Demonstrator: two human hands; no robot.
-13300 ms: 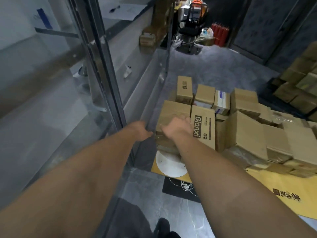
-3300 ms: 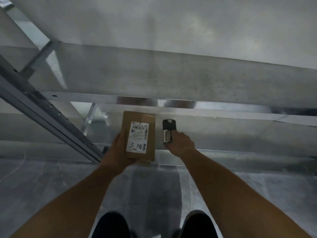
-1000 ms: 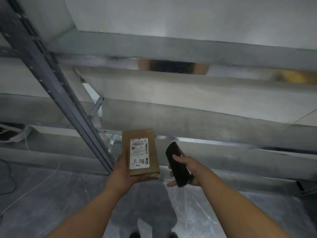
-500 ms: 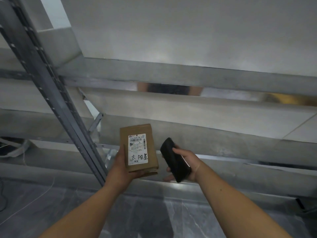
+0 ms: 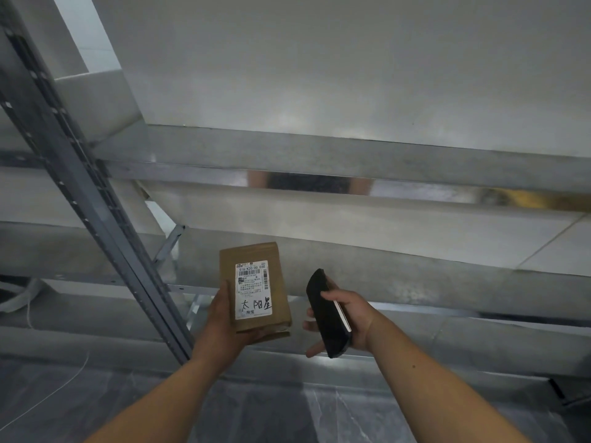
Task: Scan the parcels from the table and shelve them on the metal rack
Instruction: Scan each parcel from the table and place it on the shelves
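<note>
A small brown cardboard parcel (image 5: 281, 292) with a white barcode label and handwritten characters stands upright in my left hand (image 5: 220, 327), which grips it from the left and beneath. Just to its right, my right hand (image 5: 348, 318) holds a black handheld scanner (image 5: 326, 314), tilted with its top end leaning toward the parcel. A narrow gap separates parcel and scanner. Both are held in front of the metal rack (image 5: 351, 155), whose bare galvanised shelves fill the view.
A perforated grey upright (image 5: 96, 212) of the rack runs diagonally down the left side, ending close to my left wrist. White cables (image 5: 22, 298) lie at the far left. Dark marbled floor (image 5: 287, 410) lies below my arms.
The view has tilted slightly upward, so both hands sit lower in it. The parcel and scanner keep the same grip and spacing as half a second ago.
</note>
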